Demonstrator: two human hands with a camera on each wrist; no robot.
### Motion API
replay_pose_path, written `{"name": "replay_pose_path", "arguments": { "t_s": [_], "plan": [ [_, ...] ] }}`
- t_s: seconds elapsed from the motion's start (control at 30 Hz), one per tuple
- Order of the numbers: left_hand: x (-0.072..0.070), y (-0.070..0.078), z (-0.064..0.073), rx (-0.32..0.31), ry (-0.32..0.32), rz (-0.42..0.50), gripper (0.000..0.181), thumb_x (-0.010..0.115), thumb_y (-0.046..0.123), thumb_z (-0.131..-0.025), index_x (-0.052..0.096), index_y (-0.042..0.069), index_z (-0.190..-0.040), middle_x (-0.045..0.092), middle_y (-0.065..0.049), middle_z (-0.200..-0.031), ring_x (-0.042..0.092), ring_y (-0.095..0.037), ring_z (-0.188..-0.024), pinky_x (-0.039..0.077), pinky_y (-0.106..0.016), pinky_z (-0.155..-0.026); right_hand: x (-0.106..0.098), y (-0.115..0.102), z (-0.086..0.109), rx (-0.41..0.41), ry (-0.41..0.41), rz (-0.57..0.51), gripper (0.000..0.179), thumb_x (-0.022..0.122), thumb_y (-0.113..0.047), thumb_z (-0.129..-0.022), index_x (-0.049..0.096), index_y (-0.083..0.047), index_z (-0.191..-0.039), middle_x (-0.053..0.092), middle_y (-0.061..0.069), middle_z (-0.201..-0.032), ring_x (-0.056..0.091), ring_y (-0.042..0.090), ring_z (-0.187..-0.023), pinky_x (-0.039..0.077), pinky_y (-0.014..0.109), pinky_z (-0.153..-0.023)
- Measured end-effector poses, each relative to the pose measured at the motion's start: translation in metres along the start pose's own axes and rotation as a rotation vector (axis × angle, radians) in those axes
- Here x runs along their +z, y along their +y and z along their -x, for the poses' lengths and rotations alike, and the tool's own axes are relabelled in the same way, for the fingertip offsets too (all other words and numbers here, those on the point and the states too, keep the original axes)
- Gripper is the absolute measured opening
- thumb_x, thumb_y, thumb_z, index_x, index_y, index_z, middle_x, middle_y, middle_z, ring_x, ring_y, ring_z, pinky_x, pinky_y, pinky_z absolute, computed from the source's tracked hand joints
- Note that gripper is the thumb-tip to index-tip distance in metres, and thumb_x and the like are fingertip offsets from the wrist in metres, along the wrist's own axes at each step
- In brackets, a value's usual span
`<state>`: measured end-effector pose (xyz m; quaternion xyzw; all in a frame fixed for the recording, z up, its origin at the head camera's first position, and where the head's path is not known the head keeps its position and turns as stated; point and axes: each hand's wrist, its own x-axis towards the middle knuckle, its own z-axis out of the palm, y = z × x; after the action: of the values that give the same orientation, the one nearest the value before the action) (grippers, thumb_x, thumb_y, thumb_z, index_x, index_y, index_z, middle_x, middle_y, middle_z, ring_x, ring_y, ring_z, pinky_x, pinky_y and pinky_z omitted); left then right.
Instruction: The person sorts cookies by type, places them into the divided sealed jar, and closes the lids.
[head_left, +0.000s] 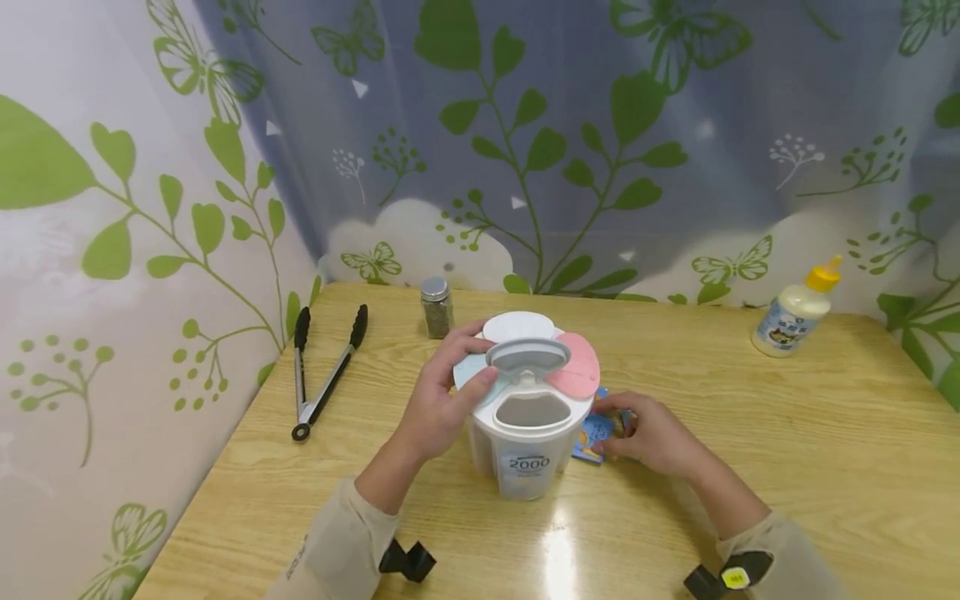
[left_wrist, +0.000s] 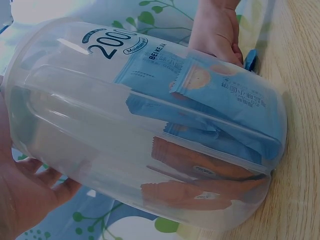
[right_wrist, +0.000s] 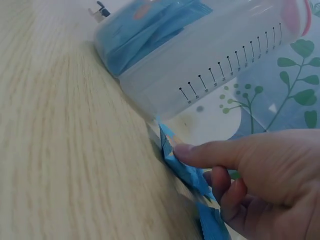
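Observation:
A clear food storage container with a white lid stands upright on the table, its front flap raised over an opening. My left hand grips the lid's left side, thumb near the raised flap. Through the wall, blue snack packets show in one compartment and orange-brown packets in another. To the container's right, my right hand pinches a blue snack packet low at the table, thumb on top. Another blue packet lies by its fingers, partly hidden.
Black-and-silver tongs lie spread at the left of the wooden table. A spice jar stands behind the container. A yellow-capped bottle is at the back right, before a leaf-patterned curtain.

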<state>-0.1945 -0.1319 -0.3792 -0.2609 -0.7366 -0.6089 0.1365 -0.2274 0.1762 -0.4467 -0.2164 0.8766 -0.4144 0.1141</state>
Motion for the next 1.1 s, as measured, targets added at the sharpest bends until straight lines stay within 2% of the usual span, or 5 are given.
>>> {"name": "replay_pose_path", "arguments": {
  "t_s": [0.1, 0.3, 0.5, 0.73, 1.1],
  "plan": [
    [0.0007, -0.0001, -0.0002, 0.004, -0.002, -0.002, 0.027, 0.058, 0.021, -0.096, 0.062, 0.003, -0.114, 0.049, -0.012, -0.146, 0.048, -0.03, -0.135, 0.051, -0.038, -0.098, 0.0005, -0.0004, 0.0003, 0.001, 0.014, 0.045, 0.04, 0.083, -0.014, -0.081, 0.068, -0.005, -0.117, 0.068, 0.01, -0.107, 0.043, 0.009, -0.061, 0.041, 0.022, -0.053],
    [0.0004, 0.0013, -0.001, 0.014, -0.003, -0.001, 0.026, 0.058, 0.021, -0.096, 0.062, 0.003, -0.114, 0.049, -0.012, -0.146, 0.048, -0.031, -0.134, 0.052, -0.036, -0.097, 0.0014, -0.0009, 0.0, 0.007, 0.001, 0.115, 0.036, 0.082, -0.02, -0.082, 0.07, -0.009, -0.114, 0.069, 0.006, -0.106, 0.057, 0.016, -0.084, 0.048, 0.027, -0.071],
    [0.0005, 0.0013, -0.0002, -0.004, -0.004, 0.002, 0.027, 0.058, 0.021, -0.095, 0.062, 0.002, -0.114, 0.048, -0.012, -0.146, 0.048, -0.031, -0.134, 0.053, -0.035, -0.095, 0.0022, -0.0022, 0.0019, 0.052, -0.065, 0.006, 0.027, 0.078, -0.019, -0.086, 0.068, -0.006, -0.108, 0.062, 0.006, -0.092, 0.056, 0.012, -0.06, 0.051, 0.027, -0.054],
    [0.0001, 0.0017, 0.0006, 0.0, -0.001, 0.017, 0.026, 0.058, 0.019, -0.095, 0.062, 0.002, -0.114, 0.048, -0.013, -0.146, 0.047, -0.031, -0.135, 0.048, -0.04, -0.104, 0.0025, 0.0002, 0.0009, 0.024, -0.077, -0.067, 0.025, 0.079, -0.014, -0.085, 0.066, -0.008, -0.104, 0.062, 0.009, -0.094, 0.052, 0.013, -0.063, 0.049, 0.025, -0.051],
    [0.0002, 0.0013, -0.0001, 0.005, -0.002, 0.022, 0.026, 0.058, 0.019, -0.095, 0.062, 0.002, -0.114, 0.048, -0.013, -0.146, 0.047, -0.03, -0.135, 0.051, -0.035, -0.099, 0.0028, -0.001, 0.0018, -0.063, -0.136, -0.058, 0.026, 0.075, -0.013, -0.088, 0.067, -0.01, -0.112, 0.06, 0.006, -0.086, 0.044, 0.005, -0.055, 0.04, 0.02, -0.049]
  ]
}}
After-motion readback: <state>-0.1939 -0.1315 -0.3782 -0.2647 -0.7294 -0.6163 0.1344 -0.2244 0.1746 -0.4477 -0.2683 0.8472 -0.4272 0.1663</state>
